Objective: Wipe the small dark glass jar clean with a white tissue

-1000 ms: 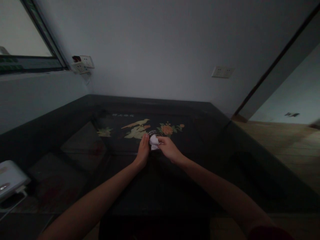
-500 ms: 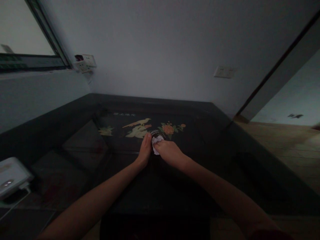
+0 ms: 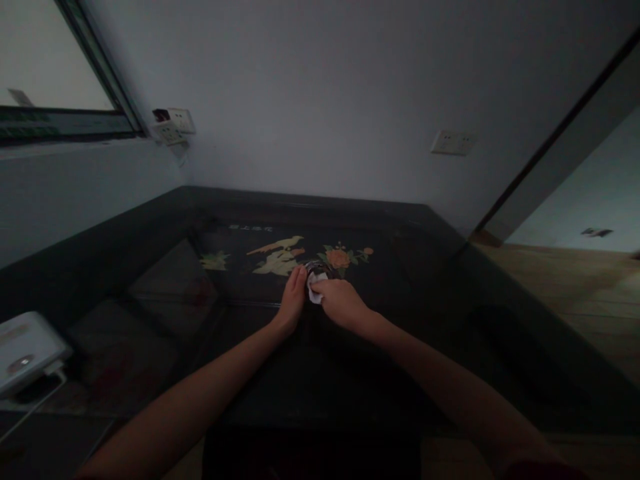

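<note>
A small round, dark, shiny dish (image 3: 327,269), perhaps glass, sits on the black tabletop (image 3: 320,380) in the middle of the head view. My left hand (image 3: 293,297) is closed against its left side, fingers pressed together and pointing away from me. My right hand (image 3: 343,300) pinches a crumpled white tissue (image 3: 316,291) against the near part of the dish. Both hands hide much of the dish, so its full shape is unclear.
Under the glossy top show a painted bird (image 3: 283,245) and an orange flower (image 3: 337,259). A white box-like device (image 3: 30,347) with a cable stands at the left edge. Wall sockets (image 3: 453,143) are beyond the table; wooden floor (image 3: 565,287) lies to the right.
My right hand and the tissue have shifted slightly over the dish, and the fingers are bent differently. My left hand stays at the dish's side. The whole view has moved a little.
</note>
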A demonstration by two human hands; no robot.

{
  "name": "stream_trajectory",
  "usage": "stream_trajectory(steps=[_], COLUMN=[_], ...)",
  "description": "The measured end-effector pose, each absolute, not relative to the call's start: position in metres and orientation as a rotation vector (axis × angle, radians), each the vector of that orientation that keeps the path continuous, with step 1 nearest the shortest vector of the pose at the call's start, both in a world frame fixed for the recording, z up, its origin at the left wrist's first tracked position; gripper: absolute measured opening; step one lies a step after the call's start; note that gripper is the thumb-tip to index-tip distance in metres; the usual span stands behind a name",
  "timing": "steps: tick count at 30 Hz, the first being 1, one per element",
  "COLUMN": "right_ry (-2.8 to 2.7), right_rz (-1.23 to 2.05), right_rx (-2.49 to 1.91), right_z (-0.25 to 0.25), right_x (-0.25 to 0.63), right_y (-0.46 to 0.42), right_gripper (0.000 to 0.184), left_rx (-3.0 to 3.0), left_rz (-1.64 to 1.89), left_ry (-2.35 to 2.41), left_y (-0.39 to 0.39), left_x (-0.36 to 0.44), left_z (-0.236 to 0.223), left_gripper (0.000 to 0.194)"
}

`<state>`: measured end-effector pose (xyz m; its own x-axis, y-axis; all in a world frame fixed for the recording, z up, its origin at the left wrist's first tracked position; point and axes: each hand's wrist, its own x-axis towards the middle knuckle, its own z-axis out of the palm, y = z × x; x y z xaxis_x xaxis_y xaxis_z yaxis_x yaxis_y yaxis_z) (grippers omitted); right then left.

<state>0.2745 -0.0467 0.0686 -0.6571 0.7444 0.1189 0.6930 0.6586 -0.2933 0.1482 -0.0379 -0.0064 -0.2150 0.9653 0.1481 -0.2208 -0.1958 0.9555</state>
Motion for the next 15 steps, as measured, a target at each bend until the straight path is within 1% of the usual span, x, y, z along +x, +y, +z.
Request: stream_trajectory(steps=[5,7,8,9,11,15], right_ry=[-1.947,-1.676,-1.595,-1.560,-1.627,-2.079], right_rz=[1.188,1.426,1.491,1.516,1.454,1.081], right_rx=[-0.925,-0.863,-0.842,-0.828,-0.827,-0.908], right_z=[0.052,0.046,0.044,0.044,0.045,0.057], right_x=[0.268,0.264,0.263,0.262,0.262,0.269], right_y=[-0.034,-0.033,-0.034,-0.035,-0.036,-0.039], right_gripper=[0.029,0.029,0.030,0.030,0.029,0.028], left_rx=[0.995,0.985,0.986,0.987,0.993,1.009], left_rz=[1.608,1.622,1.622,1.620,1.623,1.635], left_ry=[1.079,1.077,1.076,1.077,1.082,1.115], left_y=[-0.037,-0.036,-0.035,-0.035,-0.034,-0.035], left_x=[0.147,0.146,0.146,0.147,0.147,0.148], left_z=[-0.008,-0.009,-0.009,-0.009,-0.009,-0.009], left_gripper=[0.040,0.041,0.041,0.041,0.041,0.039])
